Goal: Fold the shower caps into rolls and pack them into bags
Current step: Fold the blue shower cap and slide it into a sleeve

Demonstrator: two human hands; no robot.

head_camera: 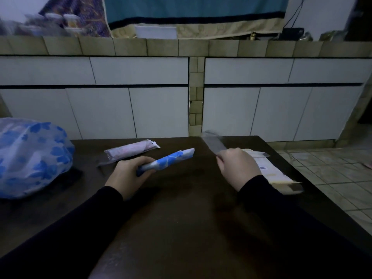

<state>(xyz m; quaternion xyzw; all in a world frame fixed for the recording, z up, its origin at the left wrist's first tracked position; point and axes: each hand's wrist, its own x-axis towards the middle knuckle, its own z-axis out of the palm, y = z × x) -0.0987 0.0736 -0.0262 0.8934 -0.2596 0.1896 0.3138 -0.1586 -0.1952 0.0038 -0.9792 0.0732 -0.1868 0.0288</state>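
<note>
The left hand (pixel 128 174) curls its grip round the near end of a rolled blue-flowered shower cap (pixel 167 161), whose far end points up and right above the dark counter (pixel 181 218). The right hand (pixel 238 168) pinches what looks like a clear, blurred bag (pixel 213 142), raised. Just beyond the roll lies a bagged pink roll (pixel 130 151). Far left sits an unfolded blue-flowered cap (pixel 30 158); right of the right hand lies a flat carton (pixel 275 174).

Left hand (pixel 128 174) grips blue roll (pixel 167 161); right hand (pixel 238 168) pinches clear bag (pixel 213 142).
</note>
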